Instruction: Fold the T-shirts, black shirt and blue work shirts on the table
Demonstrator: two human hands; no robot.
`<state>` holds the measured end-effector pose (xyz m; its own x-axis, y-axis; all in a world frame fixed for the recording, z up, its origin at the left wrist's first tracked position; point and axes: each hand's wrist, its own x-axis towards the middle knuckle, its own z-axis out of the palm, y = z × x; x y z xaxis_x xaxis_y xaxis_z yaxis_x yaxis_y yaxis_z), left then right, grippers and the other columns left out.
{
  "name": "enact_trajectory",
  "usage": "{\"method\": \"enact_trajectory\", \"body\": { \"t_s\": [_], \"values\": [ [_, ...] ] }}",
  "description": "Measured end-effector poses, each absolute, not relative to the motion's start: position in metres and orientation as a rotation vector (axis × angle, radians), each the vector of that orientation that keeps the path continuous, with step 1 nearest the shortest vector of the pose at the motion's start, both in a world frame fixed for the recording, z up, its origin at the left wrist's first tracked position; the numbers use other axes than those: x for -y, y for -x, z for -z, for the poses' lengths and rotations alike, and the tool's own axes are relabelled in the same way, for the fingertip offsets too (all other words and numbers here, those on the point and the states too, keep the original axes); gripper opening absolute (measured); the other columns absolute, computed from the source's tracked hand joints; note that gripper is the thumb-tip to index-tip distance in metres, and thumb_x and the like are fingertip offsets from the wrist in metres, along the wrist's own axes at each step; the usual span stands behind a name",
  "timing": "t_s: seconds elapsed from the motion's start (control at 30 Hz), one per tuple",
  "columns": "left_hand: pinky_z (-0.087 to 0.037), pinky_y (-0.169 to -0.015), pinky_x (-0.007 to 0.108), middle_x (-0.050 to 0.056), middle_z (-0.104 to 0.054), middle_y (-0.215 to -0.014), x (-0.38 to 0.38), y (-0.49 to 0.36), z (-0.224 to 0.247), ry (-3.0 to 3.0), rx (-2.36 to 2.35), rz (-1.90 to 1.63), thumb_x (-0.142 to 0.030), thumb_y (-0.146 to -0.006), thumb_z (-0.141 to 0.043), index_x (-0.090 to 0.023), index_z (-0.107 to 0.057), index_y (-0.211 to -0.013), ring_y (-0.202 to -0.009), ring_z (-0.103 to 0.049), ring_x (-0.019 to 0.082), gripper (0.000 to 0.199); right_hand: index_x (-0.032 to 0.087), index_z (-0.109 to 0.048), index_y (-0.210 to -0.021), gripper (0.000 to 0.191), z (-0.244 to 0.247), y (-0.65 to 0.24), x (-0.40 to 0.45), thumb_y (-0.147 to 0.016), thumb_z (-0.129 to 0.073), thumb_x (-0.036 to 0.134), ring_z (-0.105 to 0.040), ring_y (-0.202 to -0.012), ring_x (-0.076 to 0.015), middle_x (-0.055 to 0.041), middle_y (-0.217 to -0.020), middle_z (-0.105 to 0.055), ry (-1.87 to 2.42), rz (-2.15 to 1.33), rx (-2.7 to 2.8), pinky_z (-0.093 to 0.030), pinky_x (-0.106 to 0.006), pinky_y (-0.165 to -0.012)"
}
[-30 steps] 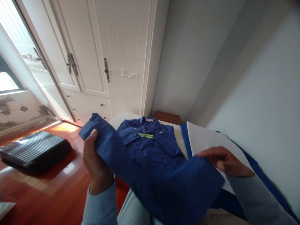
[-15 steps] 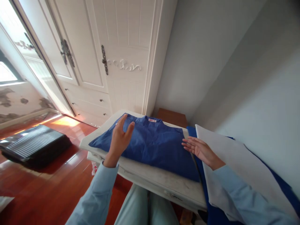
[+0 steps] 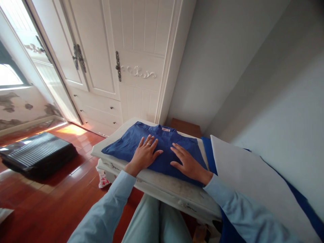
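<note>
A blue garment (image 3: 162,162) with a pale label at its neckline lies spread flat over a white table (image 3: 162,184). My left hand (image 3: 145,152) rests on the left half of the cloth, palm down with fingers spread and a ring on one finger. On the right half, my right hand (image 3: 187,162) is over the fabric, fingers stretched out and thumb apart; whether its whole palm touches cannot be made out. Neither hand grips anything.
White cloth (image 3: 243,172) lies over blue material (image 3: 208,148) to the right. A white wardrobe (image 3: 141,40) stands behind, with a small brown cabinet (image 3: 186,126) beside it. A black ribbed suitcase (image 3: 40,153) lies on the red wooden floor (image 3: 50,209).
Both hands have come down and inward onto the blue garment. Its lower right edge has drawn in slightly, and the view has shifted a little.
</note>
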<state>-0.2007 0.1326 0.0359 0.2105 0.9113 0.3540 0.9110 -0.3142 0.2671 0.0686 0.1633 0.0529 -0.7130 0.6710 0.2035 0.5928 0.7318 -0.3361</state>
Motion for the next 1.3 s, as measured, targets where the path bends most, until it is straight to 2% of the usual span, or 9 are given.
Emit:
{"method": "enact_trajectory", "body": {
  "t_s": [0.23,0.5,0.63,0.73,0.87,1.0,1.1,1.2,1.3],
  "values": [
    [-0.019,-0.124,0.057,0.014,-0.041,-0.159,-0.137,0.211,-0.004,-2.419,-1.789,-0.53,-0.054,-0.103,-0.038,-0.022,-0.05,-0.151,-0.152,-0.031,0.032,0.058,0.02,-0.032,-0.162,0.076,-0.006,-0.07,-0.168,-0.103,-0.03,0.068,-0.021,-0.155,-0.0302,-0.0132,-0.165,-0.022,1.181,-0.205,2.825,-0.021,-0.058,-0.127],
    [-0.025,-0.122,0.055,0.012,-0.043,-0.158,-0.137,0.22,-0.009,-2.328,-1.792,-0.521,-0.052,-0.101,-0.046,-0.027,-0.055,-0.147,-0.149,-0.037,0.031,0.053,0.021,-0.029,-0.163,0.076,-0.006,-0.076,-0.166,-0.103,-0.028,0.068,-0.018,-0.156,-0.0273,-0.0106,-0.166,-0.019,1.205,-0.176,2.822,-0.018,-0.054,-0.128],
    [-0.046,-0.106,0.046,0.017,-0.07,-0.126,-0.155,0.223,-0.045,-2.265,-1.798,-0.349,-0.061,-0.1,-0.041,-0.02,-0.075,-0.114,-0.124,-0.063,0.034,0.055,0.021,-0.03,-0.163,0.074,-0.009,-0.074,-0.165,-0.104,-0.029,0.067,-0.018,-0.156,-0.0276,-0.0103,-0.166,-0.018,1.212,-0.165,2.838,-0.017,-0.053,-0.129],
    [-0.05,-0.096,0.048,0.022,-0.074,-0.099,-0.174,0.215,-0.068,-2.268,-1.941,-0.352,-0.054,-0.102,-0.037,-0.012,-0.075,-0.099,-0.104,-0.071,0.036,0.058,0.02,-0.03,-0.163,0.074,-0.013,-0.073,-0.161,-0.105,-0.029,0.065,-0.016,-0.157,-0.0288,-0.0111,-0.167,-0.016,1.187,-0.196,2.88,-0.015,-0.054,-0.129],
    [-0.04,-0.111,0.051,0.025,-0.064,-0.131,-0.19,0.201,-0.061,-2.366,-2.018,-0.409,-0.04,-0.103,-0.039,-0.012,-0.065,-0.128,-0.13,-0.057,0.036,0.046,0.019,-0.03,-0.163,0.074,-0.016,-0.074,-0.153,-0.105,-0.032,0.064,-0.015,-0.157,-0.0305,-0.0123,-0.167,-0.015,1.141,-0.276,2.893,-0.013,-0.056,-0.128],
    [-0.02,-0.125,0.054,0.016,-0.034,-0.163,-0.201,0.202,-0.028,-2.42,-1.898,-0.27,-0.048,-0.104,-0.034,-0.016,-0.044,-0.154,-0.154,-0.024,0.031,0.059,0.019,-0.026,-0.164,0.081,-0.026,-0.076,-0.152,-0.101,-0.039,0.068,-0.01,-0.158,-0.0307,-0.0131,-0.168,-0.011,1.138,-0.452,2.946,-0.009,-0.054,-0.129],
    [-0.014,-0.127,0.051,0.013,-0.021,-0.167,-0.206,0.207,-0.013,-2.36,-1.934,-0.217,-0.055,-0.104,-0.027,-0.017,-0.035,-0.159,-0.157,-0.015,0.028,0.067,0.018,-0.025,-0.164,0.09,-0.043,-0.075,-0.159,-0.096,-0.051,0.071,-0.011,-0.157,-0.0327,-0.0155,-0.168,-0.012,1.161,-0.597,3.019,-0.011,-0.053,-0.129],
    [-0.012,-0.127,0.05,0.012,-0.022,-0.167,-0.209,0.21,-0.008,-2.373,-1.937,-0.217,-0.059,-0.104,-0.026,-0.018,-0.033,-0.16,-0.157,-0.015,0.028,0.071,0.022,-0.041,-0.158,0.089,-0.063,-0.064,-0.168,-0.086,-0.067,0.069,-0.03,-0.149,-0.0357,-0.0159,-0.161,-0.032,1.194,-0.567,3.033,-0.026,-0.052,-0.124],
    [-0.013,-0.127,0.051,0.012,-0.022,-0.167,-0.211,0.211,-0.006,-2.382,-1.936,-0.217,-0.061,-0.103,-0.026,-0.018,-0.033,-0.16,-0.156,-0.017,0.029,0.072,0.019,-0.063,-0.138,0.062,-0.074,-0.041,-0.18,-0.094,-0.06,0.063,-0.053,-0.129,-0.032,-0.016,-0.137,-0.056,1.302,-0.435,2.925,-0.043,-0.046,-0.112]
  ]
}}
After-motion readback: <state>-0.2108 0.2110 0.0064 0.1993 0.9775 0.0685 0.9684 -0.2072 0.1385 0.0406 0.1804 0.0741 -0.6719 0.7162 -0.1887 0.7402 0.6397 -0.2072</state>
